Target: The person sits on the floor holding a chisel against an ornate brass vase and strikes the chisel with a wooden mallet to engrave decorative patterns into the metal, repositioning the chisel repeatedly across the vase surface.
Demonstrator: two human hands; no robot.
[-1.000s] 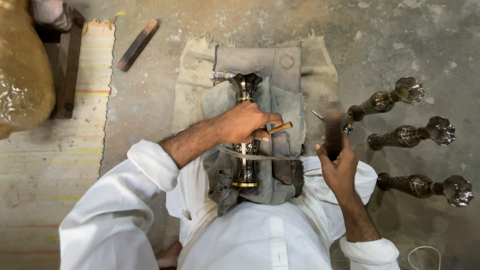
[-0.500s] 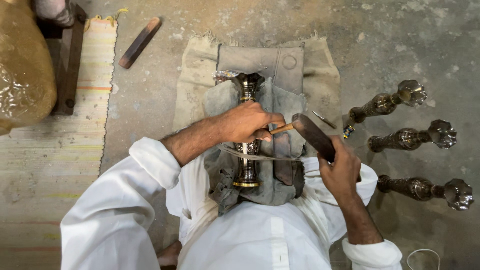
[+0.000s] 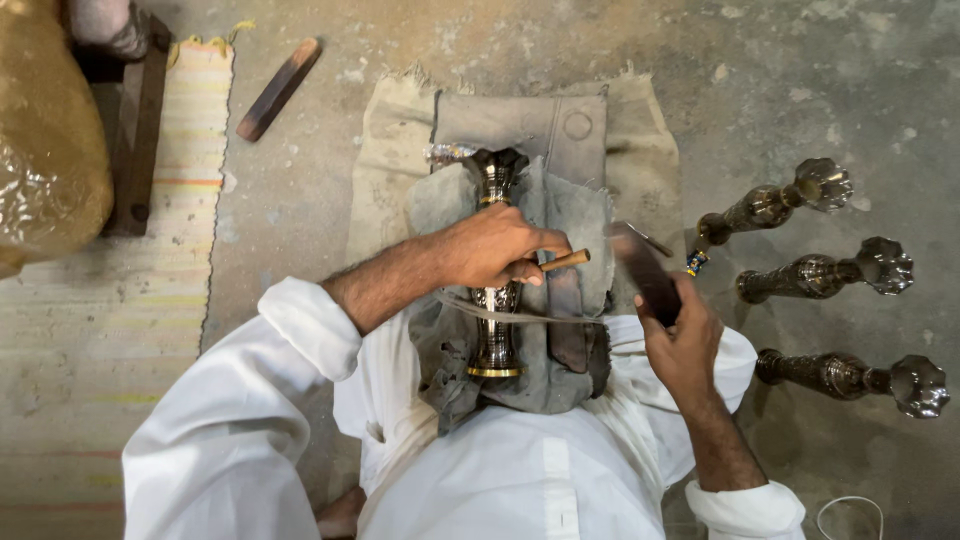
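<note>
Concrete floor setup, grey cloth [image 3: 560,130] spread under everything. Left hand [image 3: 495,245] was pinching a small chisel [image 3: 566,261] against the brass vase [image 3: 496,300] lying right beneath it. Right hand [image 3: 680,340], clamped on a dark mallet [image 3: 645,270], had swung down from half a second earlier, nearly meeting the chisel's end.

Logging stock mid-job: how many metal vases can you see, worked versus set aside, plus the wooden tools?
Metal vase on the cloth-covered lap, under the left hand: 1
Metal vases lying on the floor: 3
Wooden mallet in the right hand: 1
Wooden stick on the floor: 1
Total: 6
</note>
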